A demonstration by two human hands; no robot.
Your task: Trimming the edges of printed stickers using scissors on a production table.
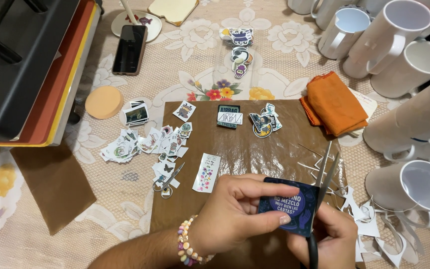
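Observation:
My left hand (235,211), with a bead bracelet on the wrist, pinches a dark blue printed sticker (290,206) between thumb and fingers. My right hand (330,239) grips a pair of scissors (324,172); the blades point up and away along the sticker's right edge. Both hands are over a brown sheet (245,149) at the near edge of the table.
Cut stickers (145,142) and small scissors (167,180) lie left of the sheet. An orange cloth (335,103) and several white mugs (409,60) stand at the right, with paper scraps (369,224) below. A heat press (26,65) and a phone (130,49) are at the left.

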